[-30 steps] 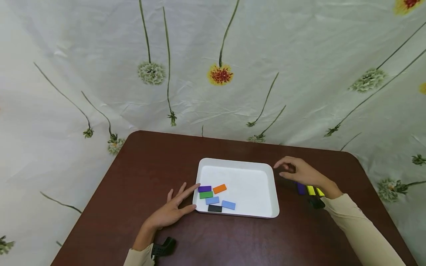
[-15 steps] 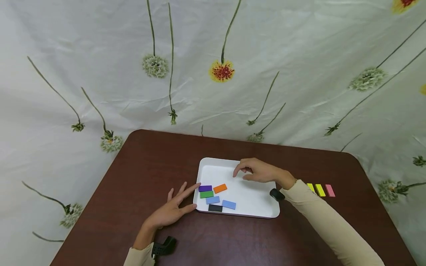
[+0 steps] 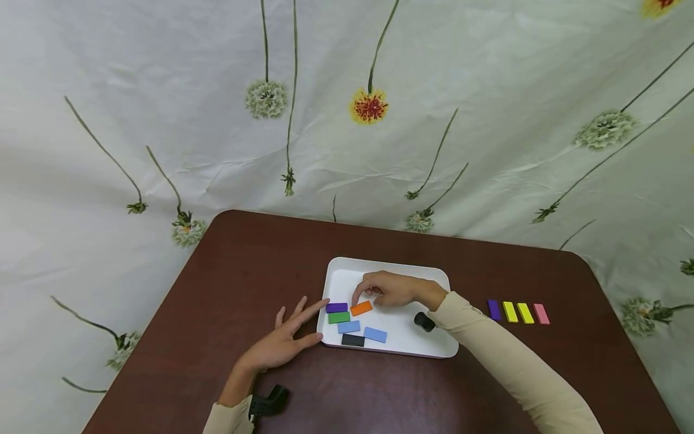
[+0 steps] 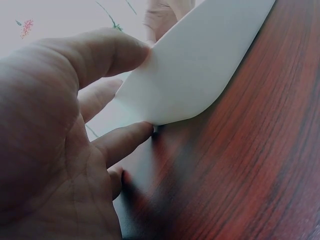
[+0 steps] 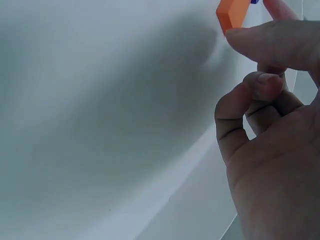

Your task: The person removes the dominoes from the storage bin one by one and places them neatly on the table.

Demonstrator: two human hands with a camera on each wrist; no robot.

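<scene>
The white tray [image 3: 412, 342] lies on the table with several small rectangular blocks at its left end. My left hand [image 3: 278, 346] has its fingers spread, with the thumb and fingertips touching the tray's left side and corner. My right hand [image 3: 396, 289] is over the tray, its index finger and thumb at either end of the orange block [image 3: 361, 308]. In the right wrist view the thumb tip is right at the block's edge, and the other fingers are curled. Beside it lie a purple block [image 3: 337, 307], a green block [image 3: 338, 317], two light blue blocks [image 3: 375, 334] and a black block [image 3: 353, 340].
To the right of the tray, a purple block [image 3: 494, 310], two yellow blocks [image 3: 510, 311] and a pink block [image 3: 541, 313] stand in a row on the dark brown table [image 3: 260, 265]. A flower-patterned cloth [image 3: 217, 120] hangs behind the table.
My right hand has moved left from beyond the tray's right side, across the tray to the orange block. My left hand has stayed at the tray's left side.
</scene>
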